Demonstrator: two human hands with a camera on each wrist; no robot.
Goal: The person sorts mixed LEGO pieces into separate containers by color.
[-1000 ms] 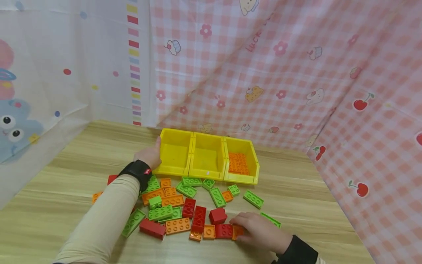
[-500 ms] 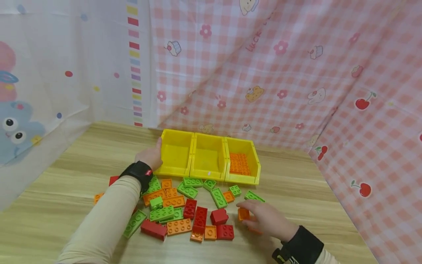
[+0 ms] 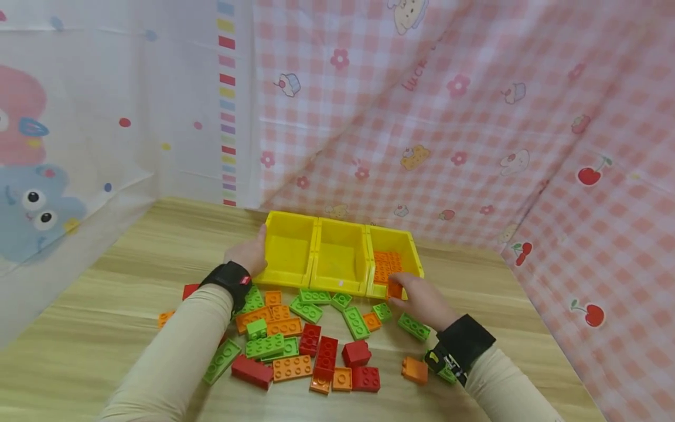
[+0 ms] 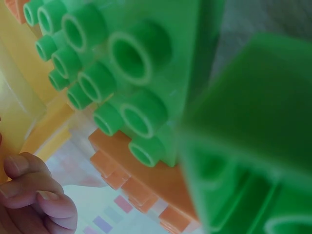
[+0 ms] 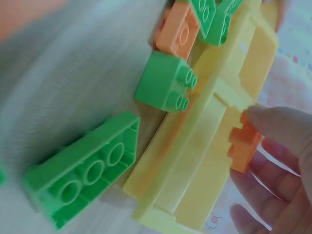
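My right hand (image 3: 426, 299) pinches a small orange brick (image 3: 394, 289) between thumb and fingers. The brick is at the front edge of the right-hand yellow bin (image 3: 407, 249); the right wrist view shows this brick (image 5: 244, 144) near the bin's lip, studs toward the bin. Flat inside that bin lie several orange bricks (image 3: 387, 265). At the far left, my left hand (image 3: 249, 255) holds the side of the left yellow bin (image 3: 287, 251), thumb along its edge. Its curled fingers (image 4: 36, 195) show in the left wrist view, beside the bin.
The middle yellow bin (image 3: 340, 258) joins the other two. Before the bins lie loose green, red and orange bricks, including a red brick (image 3: 366, 379). A lone orange brick (image 3: 415, 370) lies near my right wrist, beside green bricks (image 3: 413, 327). Patterned cloth (image 3: 369, 117) hangs behind.
My right hand has lifted a small orange brick from the front of the pile and carried it up to the right bin. Another orange brick now lies apart on the table. My left hand stays put.
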